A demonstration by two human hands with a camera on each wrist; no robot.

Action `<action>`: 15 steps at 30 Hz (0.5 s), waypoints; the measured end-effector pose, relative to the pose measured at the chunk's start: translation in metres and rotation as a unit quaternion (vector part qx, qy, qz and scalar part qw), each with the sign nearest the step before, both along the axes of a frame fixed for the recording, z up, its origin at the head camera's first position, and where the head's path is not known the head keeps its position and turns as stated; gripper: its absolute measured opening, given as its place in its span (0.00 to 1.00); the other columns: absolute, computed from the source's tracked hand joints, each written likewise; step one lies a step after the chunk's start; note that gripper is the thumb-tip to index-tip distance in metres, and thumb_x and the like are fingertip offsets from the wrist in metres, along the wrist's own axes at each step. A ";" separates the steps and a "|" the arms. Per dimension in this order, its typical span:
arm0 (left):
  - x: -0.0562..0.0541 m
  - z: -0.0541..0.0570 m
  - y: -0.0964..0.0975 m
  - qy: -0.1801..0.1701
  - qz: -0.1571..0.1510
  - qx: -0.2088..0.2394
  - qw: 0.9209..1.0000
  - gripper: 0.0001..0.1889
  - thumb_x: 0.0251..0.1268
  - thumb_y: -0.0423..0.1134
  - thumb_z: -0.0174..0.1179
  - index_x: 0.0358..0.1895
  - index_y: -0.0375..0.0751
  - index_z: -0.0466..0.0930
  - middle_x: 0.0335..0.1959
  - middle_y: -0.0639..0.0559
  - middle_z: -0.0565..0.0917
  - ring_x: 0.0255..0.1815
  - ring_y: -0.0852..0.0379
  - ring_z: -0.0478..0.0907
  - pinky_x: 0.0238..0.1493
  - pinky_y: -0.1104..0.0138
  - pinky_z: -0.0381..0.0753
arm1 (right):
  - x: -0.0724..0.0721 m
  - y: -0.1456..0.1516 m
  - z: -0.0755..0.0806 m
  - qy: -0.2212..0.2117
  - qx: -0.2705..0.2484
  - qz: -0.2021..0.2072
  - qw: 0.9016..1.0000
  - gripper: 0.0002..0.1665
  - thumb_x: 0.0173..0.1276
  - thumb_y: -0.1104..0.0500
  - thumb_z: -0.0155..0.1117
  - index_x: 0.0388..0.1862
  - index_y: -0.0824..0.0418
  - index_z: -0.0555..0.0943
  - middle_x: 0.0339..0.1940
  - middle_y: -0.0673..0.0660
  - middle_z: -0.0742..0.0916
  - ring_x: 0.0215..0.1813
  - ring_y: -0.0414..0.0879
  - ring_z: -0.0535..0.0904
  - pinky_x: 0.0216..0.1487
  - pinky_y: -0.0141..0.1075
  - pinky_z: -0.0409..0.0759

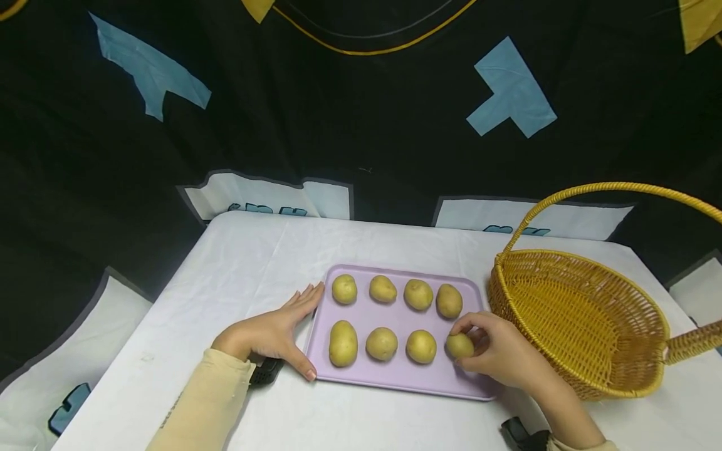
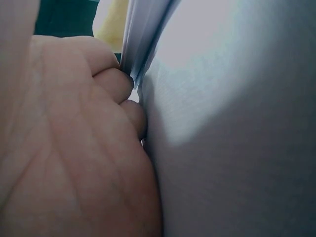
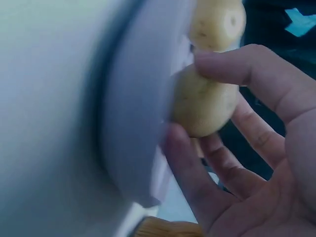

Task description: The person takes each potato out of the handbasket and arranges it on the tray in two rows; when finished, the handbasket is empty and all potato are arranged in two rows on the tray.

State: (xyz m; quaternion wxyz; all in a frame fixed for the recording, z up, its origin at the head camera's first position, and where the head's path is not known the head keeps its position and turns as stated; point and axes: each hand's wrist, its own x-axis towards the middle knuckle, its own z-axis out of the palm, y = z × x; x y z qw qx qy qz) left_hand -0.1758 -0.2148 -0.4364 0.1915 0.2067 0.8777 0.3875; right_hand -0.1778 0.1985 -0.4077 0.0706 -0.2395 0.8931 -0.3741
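Two rows of yellow potatoes lie on a pale purple tray (image 1: 417, 385). At the right end of the near row, my right hand (image 1: 499, 351) holds a small round potato (image 1: 459, 346) between thumb and curled fingers. In the right wrist view, this potato (image 3: 205, 101) sits close over the tray surface, beside another potato (image 3: 217, 24). My left hand (image 1: 276, 332) lies at the tray's left side, fingers spread, fingertips and thumb right at the rim. Nearest to it is a long potato (image 1: 343, 344) in the near row.
A yellow-brown wicker basket (image 1: 581, 313) with a tall arched handle (image 1: 620, 186) stands just right of the tray, close to the right forearm. White cloth (image 1: 242, 250) covers the table. Behind it hangs a black cloth (image 1: 361, 125) with blue and yellow shapes.
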 end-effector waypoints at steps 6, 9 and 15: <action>0.000 0.000 0.001 0.001 -0.001 -0.002 1.000 0.79 0.28 0.54 0.86 0.82 0.40 0.35 0.82 0.41 0.34 0.80 0.37 0.26 0.75 0.41 0.33 | 0.000 -0.003 -0.005 0.007 0.005 -0.014 1.000 0.25 0.43 0.64 0.86 0.40 0.51 0.84 0.38 0.48 0.84 0.40 0.45 0.78 0.40 0.38 0.82; 0.000 0.000 0.001 0.002 -0.001 -0.003 1.000 0.79 0.28 0.54 0.86 0.82 0.40 0.35 0.82 0.41 0.34 0.80 0.36 0.26 0.75 0.40 0.33 | -0.001 -0.003 -0.006 0.013 0.006 -0.014 1.000 0.26 0.42 0.63 0.86 0.40 0.51 0.84 0.37 0.47 0.84 0.40 0.44 0.79 0.41 0.38 0.82; 0.000 0.001 0.001 0.003 0.000 -0.001 1.000 0.79 0.28 0.53 0.87 0.82 0.39 0.35 0.82 0.40 0.34 0.80 0.36 0.26 0.75 0.40 0.33 | -0.001 -0.003 -0.006 0.012 0.010 -0.005 1.000 0.26 0.42 0.63 0.86 0.40 0.50 0.84 0.38 0.46 0.84 0.40 0.44 0.79 0.41 0.38 0.82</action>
